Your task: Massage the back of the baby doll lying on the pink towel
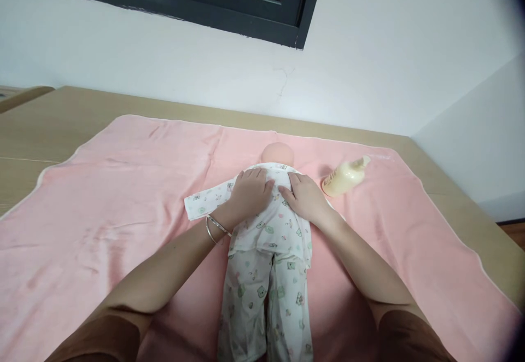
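Note:
A baby doll (pixel 278 153) lies stretched out on a pink cloth, its head toward the wall. It wears a white printed top (pixel 273 229) and matching trousers (pixel 246 302). My left hand (pixel 251 191) rests flat on the upper left of the top, fingers extended. On the upper right of the top lies my right hand (pixel 304 195), also flat, its thumb pointing toward the left thumb. One sleeve (pixel 208 200) spreads out to the left; the other is mostly hidden behind my right arm. Most of the doll's body is covered by the clothes.
The pink cloth (pixel 102 198) spreads over a wooden table (pixel 98 99). A cream pump bottle (pixel 345 177) stands on it, right of my right hand. Behind the table rise a white wall (pixel 229 77) and a dark window frame (pixel 246 20).

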The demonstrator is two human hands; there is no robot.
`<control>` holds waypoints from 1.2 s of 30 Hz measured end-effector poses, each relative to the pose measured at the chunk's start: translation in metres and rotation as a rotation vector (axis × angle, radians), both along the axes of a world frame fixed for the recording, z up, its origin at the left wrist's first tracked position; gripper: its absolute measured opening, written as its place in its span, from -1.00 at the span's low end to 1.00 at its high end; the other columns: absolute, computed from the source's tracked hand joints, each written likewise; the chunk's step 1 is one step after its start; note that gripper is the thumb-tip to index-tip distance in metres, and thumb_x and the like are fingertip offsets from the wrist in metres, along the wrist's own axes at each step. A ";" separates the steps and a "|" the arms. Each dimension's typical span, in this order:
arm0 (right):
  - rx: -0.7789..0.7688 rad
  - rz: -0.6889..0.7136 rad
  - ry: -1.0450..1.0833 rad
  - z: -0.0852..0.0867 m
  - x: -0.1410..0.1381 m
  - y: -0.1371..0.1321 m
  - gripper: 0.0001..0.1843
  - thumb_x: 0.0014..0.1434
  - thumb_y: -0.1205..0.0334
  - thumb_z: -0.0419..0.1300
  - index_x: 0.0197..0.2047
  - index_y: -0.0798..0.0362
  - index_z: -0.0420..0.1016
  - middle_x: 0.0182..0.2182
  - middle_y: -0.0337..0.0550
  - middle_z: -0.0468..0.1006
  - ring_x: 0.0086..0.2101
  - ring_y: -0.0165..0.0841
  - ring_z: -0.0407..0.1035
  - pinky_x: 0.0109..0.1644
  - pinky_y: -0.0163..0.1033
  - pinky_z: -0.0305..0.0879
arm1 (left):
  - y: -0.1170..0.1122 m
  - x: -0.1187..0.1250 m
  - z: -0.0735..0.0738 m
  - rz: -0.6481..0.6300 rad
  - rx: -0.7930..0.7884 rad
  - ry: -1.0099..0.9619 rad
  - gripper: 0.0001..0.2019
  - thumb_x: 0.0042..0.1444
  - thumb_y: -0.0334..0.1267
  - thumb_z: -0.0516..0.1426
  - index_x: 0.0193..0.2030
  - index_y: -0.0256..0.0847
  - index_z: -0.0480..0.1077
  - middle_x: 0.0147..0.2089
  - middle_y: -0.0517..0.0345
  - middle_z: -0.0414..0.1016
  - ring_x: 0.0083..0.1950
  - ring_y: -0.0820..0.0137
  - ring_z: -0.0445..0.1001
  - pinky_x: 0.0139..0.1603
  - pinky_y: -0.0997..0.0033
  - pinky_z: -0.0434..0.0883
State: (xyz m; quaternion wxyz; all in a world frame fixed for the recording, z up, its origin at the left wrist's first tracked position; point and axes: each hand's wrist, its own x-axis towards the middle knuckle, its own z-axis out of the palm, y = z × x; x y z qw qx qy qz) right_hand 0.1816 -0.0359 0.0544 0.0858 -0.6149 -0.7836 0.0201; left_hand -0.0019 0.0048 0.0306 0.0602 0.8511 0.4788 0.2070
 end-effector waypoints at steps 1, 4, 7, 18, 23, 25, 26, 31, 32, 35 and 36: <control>0.026 0.006 -0.015 -0.003 -0.002 -0.003 -0.54 0.49 0.04 -0.08 0.17 0.21 0.41 0.08 0.20 0.58 0.08 -0.01 0.44 0.20 0.03 0.29 | -0.004 0.000 0.001 -0.010 0.007 0.003 -0.64 0.41 -0.21 -0.07 0.09 -0.35 0.44 0.12 -0.28 0.55 0.15 0.00 0.50 0.22 -0.09 0.41; 0.116 0.039 -0.090 -0.008 -0.013 -0.019 -0.47 0.48 0.15 -0.10 0.32 0.34 0.31 0.26 0.36 0.44 0.23 0.08 0.33 0.34 0.15 0.17 | -0.022 0.000 0.008 -0.068 0.025 0.037 -0.60 0.39 -0.25 -0.04 0.22 -0.39 0.39 0.26 -0.32 0.48 0.30 0.00 0.44 0.31 -0.05 0.36; 0.160 0.069 -0.148 -0.007 -0.022 -0.034 -0.50 0.44 0.25 -0.09 0.28 0.35 0.39 0.27 0.39 0.43 0.24 0.09 0.34 0.40 0.16 0.11 | -0.040 -0.001 0.017 -0.117 0.038 0.116 -0.58 0.33 -0.32 0.01 0.26 -0.39 0.40 0.31 -0.34 0.44 0.34 -0.06 0.41 0.33 -0.07 0.34; 0.042 -0.017 -0.060 0.005 -0.005 -0.010 -0.47 0.43 -0.12 0.03 0.07 0.20 0.48 -0.03 0.20 0.64 0.02 0.00 0.50 0.27 0.05 0.26 | -0.007 0.001 0.015 0.038 0.013 0.012 -0.71 0.35 -0.21 0.01 -0.24 -0.22 0.53 -0.18 -0.16 0.62 -0.05 0.03 0.57 0.09 -0.06 0.45; 0.000 0.045 0.082 -0.004 0.002 0.002 -0.41 0.43 -0.08 0.04 0.27 0.24 0.37 0.19 0.23 0.52 0.22 0.00 0.36 0.32 0.05 0.23 | -0.001 0.002 0.001 0.030 0.042 -0.003 -0.65 0.40 -0.19 -0.06 -0.01 -0.31 0.50 0.01 -0.23 0.62 0.07 0.01 0.54 0.16 -0.05 0.43; -0.005 0.038 0.103 -0.007 0.003 0.004 -0.34 0.42 -0.09 0.03 0.34 0.27 0.31 0.26 0.28 0.45 0.27 0.03 0.30 0.35 0.09 0.21 | -0.001 0.002 0.000 0.030 0.037 0.009 -0.64 0.40 -0.18 -0.06 0.01 -0.33 0.49 0.02 -0.23 0.61 0.09 0.00 0.53 0.17 -0.05 0.42; -0.011 0.037 0.107 -0.008 0.004 0.004 -0.31 0.42 -0.09 0.03 0.37 0.31 0.28 0.29 0.30 0.42 0.29 0.04 0.28 0.37 0.11 0.19 | -0.001 0.002 0.001 0.035 0.025 0.015 -0.63 0.41 -0.18 -0.07 0.02 -0.33 0.49 0.02 -0.23 0.61 0.09 0.00 0.53 0.17 -0.04 0.43; -0.055 0.040 0.132 -0.011 0.006 0.008 -0.17 0.41 -0.14 0.01 0.44 0.43 0.17 0.36 0.38 0.31 0.36 0.11 0.17 0.43 0.14 0.10 | 0.001 0.001 0.007 0.042 -0.045 0.022 -0.66 0.42 -0.17 -0.07 0.03 -0.28 0.47 0.10 -0.16 0.57 0.12 0.07 0.51 0.21 0.02 0.41; -0.057 0.044 0.140 -0.012 0.007 0.009 -0.16 0.41 -0.15 0.01 0.45 0.41 0.15 0.38 0.37 0.29 0.37 0.11 0.15 0.43 0.15 0.10 | 0.003 0.001 0.007 0.042 -0.052 0.018 -0.66 0.42 -0.17 -0.07 0.03 -0.27 0.46 0.11 -0.16 0.57 0.12 0.08 0.51 0.21 0.03 0.41; -0.039 0.068 0.156 -0.017 0.011 0.013 -0.17 0.42 -0.15 0.00 0.48 0.36 0.12 0.39 0.32 0.27 0.38 0.09 0.14 0.43 0.16 0.11 | 0.006 0.000 0.006 0.038 -0.056 0.005 -0.66 0.42 -0.17 -0.07 0.03 -0.27 0.46 0.12 -0.14 0.56 0.12 0.10 0.50 0.22 0.04 0.41; -0.026 0.074 0.157 -0.018 0.011 0.014 -0.18 0.42 -0.14 -0.01 0.48 0.34 0.12 0.39 0.31 0.29 0.37 0.09 0.16 0.43 0.16 0.11 | 0.007 0.000 0.005 0.037 -0.053 0.003 -0.66 0.42 -0.17 -0.07 0.04 -0.27 0.46 0.11 -0.14 0.56 0.13 0.10 0.50 0.22 0.04 0.41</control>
